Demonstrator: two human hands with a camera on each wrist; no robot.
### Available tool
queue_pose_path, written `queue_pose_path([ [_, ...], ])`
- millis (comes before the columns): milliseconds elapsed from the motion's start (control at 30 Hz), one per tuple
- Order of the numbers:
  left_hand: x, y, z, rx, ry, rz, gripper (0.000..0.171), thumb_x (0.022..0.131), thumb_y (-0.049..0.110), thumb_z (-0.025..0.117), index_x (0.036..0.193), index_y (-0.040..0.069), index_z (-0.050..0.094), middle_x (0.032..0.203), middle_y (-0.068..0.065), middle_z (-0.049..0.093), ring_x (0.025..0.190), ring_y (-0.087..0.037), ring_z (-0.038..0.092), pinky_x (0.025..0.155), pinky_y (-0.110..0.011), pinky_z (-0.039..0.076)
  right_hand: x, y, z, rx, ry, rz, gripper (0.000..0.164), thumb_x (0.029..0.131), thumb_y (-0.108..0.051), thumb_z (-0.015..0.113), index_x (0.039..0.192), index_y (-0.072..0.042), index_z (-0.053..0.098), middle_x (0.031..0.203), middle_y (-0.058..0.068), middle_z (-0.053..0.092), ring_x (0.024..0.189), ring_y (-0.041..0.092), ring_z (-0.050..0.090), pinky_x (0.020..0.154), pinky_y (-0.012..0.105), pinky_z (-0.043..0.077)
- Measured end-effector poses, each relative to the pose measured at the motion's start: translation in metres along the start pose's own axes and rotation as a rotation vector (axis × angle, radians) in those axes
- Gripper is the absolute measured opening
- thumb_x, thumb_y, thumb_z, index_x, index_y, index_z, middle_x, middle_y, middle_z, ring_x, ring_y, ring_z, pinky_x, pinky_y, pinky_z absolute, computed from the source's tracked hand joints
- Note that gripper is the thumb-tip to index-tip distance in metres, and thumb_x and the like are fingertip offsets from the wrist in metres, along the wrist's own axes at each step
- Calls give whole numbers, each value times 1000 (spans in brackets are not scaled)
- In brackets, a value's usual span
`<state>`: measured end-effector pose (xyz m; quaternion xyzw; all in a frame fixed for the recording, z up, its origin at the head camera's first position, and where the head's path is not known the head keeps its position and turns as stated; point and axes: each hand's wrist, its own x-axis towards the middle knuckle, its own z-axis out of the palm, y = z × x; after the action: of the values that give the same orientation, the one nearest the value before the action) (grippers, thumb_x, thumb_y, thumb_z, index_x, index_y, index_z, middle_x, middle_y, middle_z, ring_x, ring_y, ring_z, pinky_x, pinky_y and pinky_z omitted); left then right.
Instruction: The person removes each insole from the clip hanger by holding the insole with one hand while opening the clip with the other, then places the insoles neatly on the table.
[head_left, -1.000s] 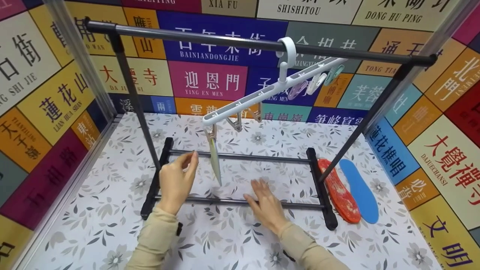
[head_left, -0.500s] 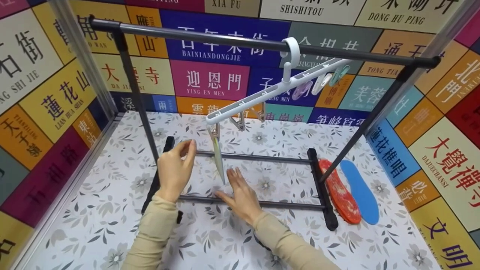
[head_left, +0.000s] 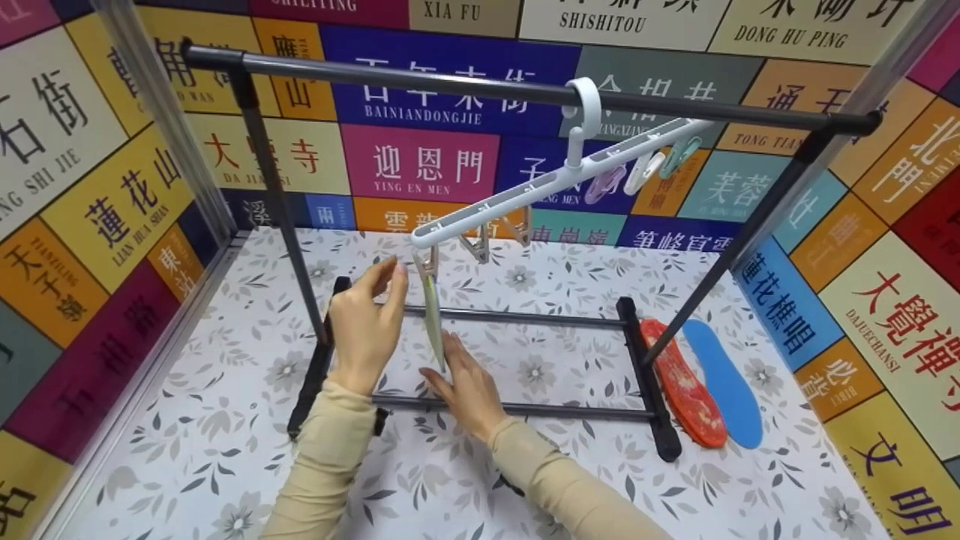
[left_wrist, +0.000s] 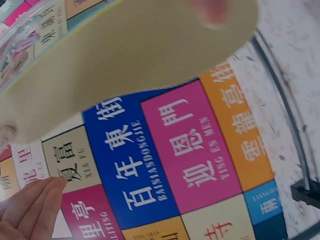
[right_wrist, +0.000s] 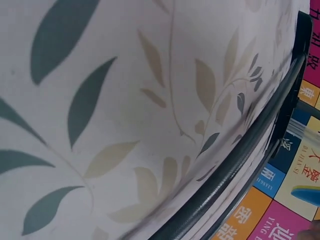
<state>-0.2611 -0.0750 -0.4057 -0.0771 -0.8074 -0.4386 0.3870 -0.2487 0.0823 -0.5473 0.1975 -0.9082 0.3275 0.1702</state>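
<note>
A thin insole (head_left: 433,322) hangs edge-on from a beige clip (head_left: 426,264) at the near end of a white clip hanger (head_left: 495,204). Just left of that clip is my left hand (head_left: 367,322), its fingers bent loosely with nothing held. Its fingers (left_wrist: 37,207) and the insole's broad beige face (left_wrist: 145,55) appear in the left wrist view. My right hand (head_left: 471,390) is at the insole's lower end, fingers extended along its right side and thumb on the left. A blurred fingertip (left_wrist: 212,10) overlaps the beige face. Part of the insole's blue side (right_wrist: 307,195) shows in the right wrist view.
The hanger hooks over a black rack's top bar (head_left: 480,84). More clips line it, including purple, white and green ones (head_left: 681,156). A red insole (head_left: 688,390) and a blue insole (head_left: 724,382) lie on the floral tabletop (head_left: 187,465), right of the rack. Patterned walls stand behind.
My right hand has moved left to the insole's lower end. The left hand has shifted up and right, closer to the clip. The insole hangs from the same clip.
</note>
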Motion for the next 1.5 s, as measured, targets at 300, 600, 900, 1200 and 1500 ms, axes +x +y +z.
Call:
queue_pose_path([
  [300,7,28,16,-72,6,7,41,92,34,63,112,0,72,103,-16,75,88,-27,75,79,-39,59,-6,1,7,-89,85,-77,45,104,-23,51,139,5,48,114,20,70,101,31,70,81,42,58],
  [600,11,41,26,-24,16,4,26,88,33,73,83,7,71,84,-12,77,76,-26,75,66,-41,57,-9,-5,9,-109,95,-62,43,105,-23,48,135,7,49,107,20,71,90,32,71,75,42,58],
  [900,14,40,29,93,68,57,30,92,32,68,73,10,64,61,-5,68,46,-25,53,46,-41,41,-12,-7,8,-58,68,-41,42,106,-29,46,135,0,52,101,12,72,86,26,72,75,42,58],
  [1200,18,38,27,180,15,71,28,94,29,64,78,5,65,55,-9,61,44,-26,48,43,-43,40,-23,-2,3,-21,119,-88,41,104,-26,51,137,-3,54,110,13,73,92,24,72,77,39,59],
  [1500,21,38,29,202,55,91,28,94,25,63,74,5,64,56,-11,64,46,-34,57,45,-49,43,-37,1,-12,-29,156,-116,36,103,-16,53,132,2,58,108,17,73,94,27,73,77,37,59],
])
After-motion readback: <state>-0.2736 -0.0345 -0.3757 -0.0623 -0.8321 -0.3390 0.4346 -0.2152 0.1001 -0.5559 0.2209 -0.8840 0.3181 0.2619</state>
